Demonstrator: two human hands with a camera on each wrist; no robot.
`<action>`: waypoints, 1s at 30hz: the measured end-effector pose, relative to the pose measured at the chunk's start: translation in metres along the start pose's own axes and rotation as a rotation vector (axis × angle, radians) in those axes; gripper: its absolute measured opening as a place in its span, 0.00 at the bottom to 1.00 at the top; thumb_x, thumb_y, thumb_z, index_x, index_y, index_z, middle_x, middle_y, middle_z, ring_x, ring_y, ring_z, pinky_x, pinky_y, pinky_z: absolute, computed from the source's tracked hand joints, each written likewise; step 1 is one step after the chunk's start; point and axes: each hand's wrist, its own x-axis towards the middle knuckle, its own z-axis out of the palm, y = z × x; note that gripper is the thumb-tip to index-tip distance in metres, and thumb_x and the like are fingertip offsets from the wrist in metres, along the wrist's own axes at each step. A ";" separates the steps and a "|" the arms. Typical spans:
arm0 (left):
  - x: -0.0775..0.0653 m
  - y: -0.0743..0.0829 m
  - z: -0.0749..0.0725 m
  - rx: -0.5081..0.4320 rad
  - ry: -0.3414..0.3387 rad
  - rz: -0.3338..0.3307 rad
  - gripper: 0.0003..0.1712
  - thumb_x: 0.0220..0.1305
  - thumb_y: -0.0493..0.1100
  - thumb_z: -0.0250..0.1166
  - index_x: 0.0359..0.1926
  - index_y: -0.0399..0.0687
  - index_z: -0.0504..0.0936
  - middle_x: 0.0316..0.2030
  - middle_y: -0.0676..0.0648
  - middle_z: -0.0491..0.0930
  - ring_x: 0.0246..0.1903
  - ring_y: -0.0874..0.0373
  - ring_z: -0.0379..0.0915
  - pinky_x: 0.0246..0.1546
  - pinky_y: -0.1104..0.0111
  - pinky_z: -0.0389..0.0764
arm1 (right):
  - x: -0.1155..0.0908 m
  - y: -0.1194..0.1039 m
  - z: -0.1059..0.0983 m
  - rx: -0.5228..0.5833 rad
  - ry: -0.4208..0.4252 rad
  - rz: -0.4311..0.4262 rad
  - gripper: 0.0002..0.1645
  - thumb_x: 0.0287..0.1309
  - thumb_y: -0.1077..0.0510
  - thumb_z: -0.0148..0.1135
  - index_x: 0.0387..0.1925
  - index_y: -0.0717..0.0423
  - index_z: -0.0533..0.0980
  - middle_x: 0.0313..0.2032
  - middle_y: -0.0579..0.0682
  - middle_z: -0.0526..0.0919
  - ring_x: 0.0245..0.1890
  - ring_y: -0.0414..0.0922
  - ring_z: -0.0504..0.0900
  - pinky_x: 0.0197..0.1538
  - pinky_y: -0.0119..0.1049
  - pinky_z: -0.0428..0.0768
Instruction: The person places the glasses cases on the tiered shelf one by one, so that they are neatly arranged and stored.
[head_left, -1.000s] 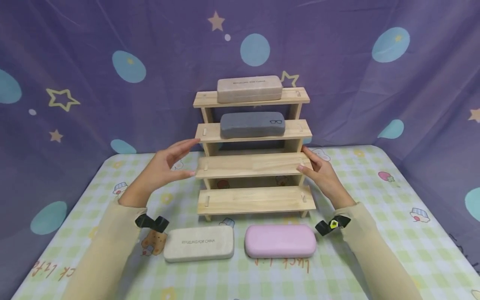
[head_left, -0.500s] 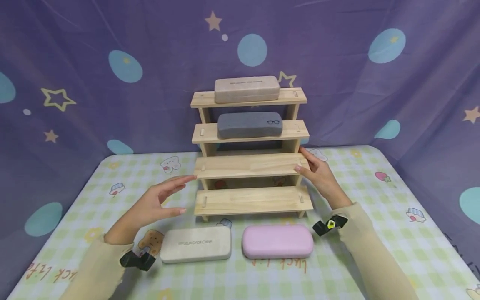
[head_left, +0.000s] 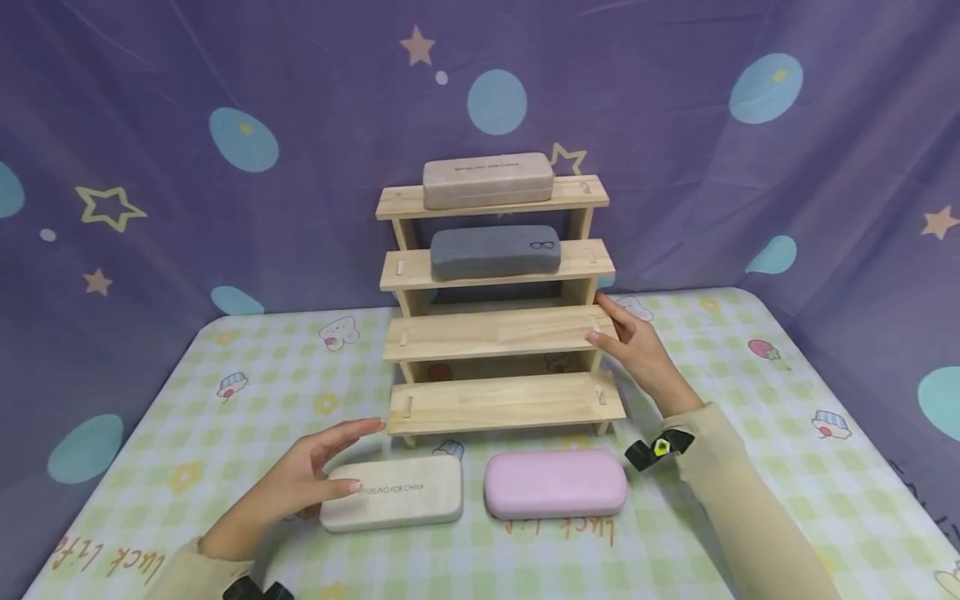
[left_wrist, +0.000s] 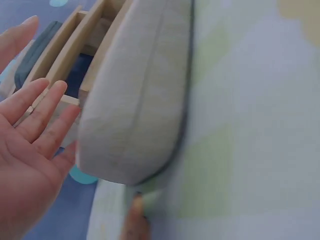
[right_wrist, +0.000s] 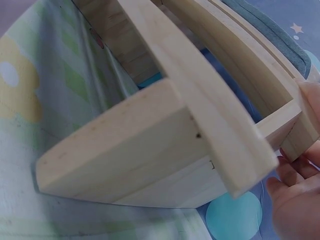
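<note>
My left hand point(head_left: 300, 471), fingers apart, hovers at the left end of a cream glasses case point(head_left: 408, 504) lettered "REFUELING FOR CHINA". Its thumb overlaps the lid in the head view. The left wrist view shows that case's rounded end point(left_wrist: 132, 110) beside spread fingers. On the other side my right hand point(head_left: 643, 354) grips the right end of a stepped wooden display shelf point(head_left: 487, 335), at the second tier from the bottom, thumb on top. From the right wrist, part of that hand point(right_wrist: 297, 200) shows at the shelf's end.
A pink glasses case point(head_left: 555, 483) lies right of the cream one on the checked tablecloth point(head_left: 735, 367). On the shelf's upper tiers sit a grey-blue glasses case point(head_left: 491, 252) and, above it, a beige one point(head_left: 487, 181). A purple patterned curtain point(head_left: 315, 200) hangs behind.
My left hand has left the shelf's left side, moving down and toward me to the cream glasses case. My right hand keeps its grip on the shelf. The view shifts slightly.
</note>
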 end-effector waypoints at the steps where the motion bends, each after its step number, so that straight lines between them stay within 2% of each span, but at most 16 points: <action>1: -0.002 -0.002 0.001 -0.021 0.002 -0.003 0.35 0.54 0.22 0.61 0.65 0.30 0.63 0.64 0.44 0.67 0.64 0.66 0.58 0.60 0.81 0.55 | 0.000 0.000 0.000 -0.007 0.002 0.001 0.41 0.62 0.68 0.55 0.71 0.64 0.48 0.71 0.59 0.50 0.70 0.52 0.51 0.63 0.27 0.61; 4: -0.007 -0.006 0.004 -0.114 0.013 -0.033 0.34 0.55 0.22 0.59 0.64 0.27 0.62 0.64 0.46 0.68 0.64 0.66 0.59 0.60 0.81 0.56 | -0.001 -0.001 0.000 -0.020 0.012 0.004 0.41 0.62 0.67 0.55 0.71 0.63 0.48 0.71 0.59 0.50 0.70 0.52 0.51 0.63 0.27 0.61; 7: -0.013 -0.011 0.007 -0.188 0.015 -0.083 0.33 0.56 0.22 0.59 0.64 0.24 0.61 0.64 0.43 0.68 0.62 0.64 0.62 0.58 0.79 0.62 | -0.001 -0.002 0.000 -0.018 0.012 0.010 0.41 0.62 0.67 0.55 0.72 0.63 0.48 0.71 0.58 0.50 0.70 0.52 0.51 0.63 0.28 0.61; 12: -0.021 -0.017 0.012 -0.209 0.028 -0.225 0.36 0.55 0.27 0.64 0.65 0.29 0.62 0.64 0.36 0.64 0.60 0.65 0.64 0.54 0.79 0.66 | 0.000 0.000 0.000 -0.008 0.004 0.007 0.41 0.62 0.68 0.55 0.71 0.64 0.48 0.71 0.58 0.50 0.70 0.51 0.51 0.64 0.28 0.60; 14: -0.022 -0.019 0.012 -0.215 0.013 -0.249 0.39 0.53 0.28 0.66 0.66 0.31 0.62 0.64 0.33 0.62 0.58 0.65 0.66 0.53 0.77 0.68 | 0.000 0.000 0.000 -0.004 0.005 0.002 0.41 0.62 0.68 0.55 0.71 0.65 0.48 0.71 0.59 0.50 0.70 0.52 0.51 0.64 0.28 0.60; 19: -0.024 -0.025 0.006 -0.234 -0.065 -0.235 0.44 0.50 0.28 0.69 0.68 0.32 0.58 0.64 0.29 0.59 0.54 0.63 0.68 0.51 0.75 0.71 | 0.001 0.000 0.001 0.008 0.004 0.006 0.41 0.62 0.68 0.55 0.71 0.65 0.47 0.72 0.58 0.49 0.71 0.51 0.50 0.64 0.29 0.60; 25: -0.026 -0.030 0.002 -0.170 -0.108 -0.233 0.50 0.46 0.28 0.72 0.70 0.39 0.58 0.68 0.31 0.54 0.59 0.64 0.64 0.55 0.77 0.67 | 0.001 -0.002 0.001 -0.006 0.008 0.011 0.41 0.62 0.67 0.56 0.71 0.63 0.48 0.72 0.57 0.49 0.71 0.51 0.50 0.65 0.30 0.59; 30: -0.026 -0.030 0.000 -0.130 -0.149 -0.206 0.53 0.44 0.28 0.73 0.71 0.41 0.56 0.68 0.30 0.51 0.60 0.64 0.63 0.55 0.77 0.66 | 0.000 -0.002 0.001 0.004 0.008 0.021 0.41 0.62 0.67 0.56 0.71 0.63 0.48 0.72 0.58 0.50 0.71 0.51 0.51 0.65 0.30 0.59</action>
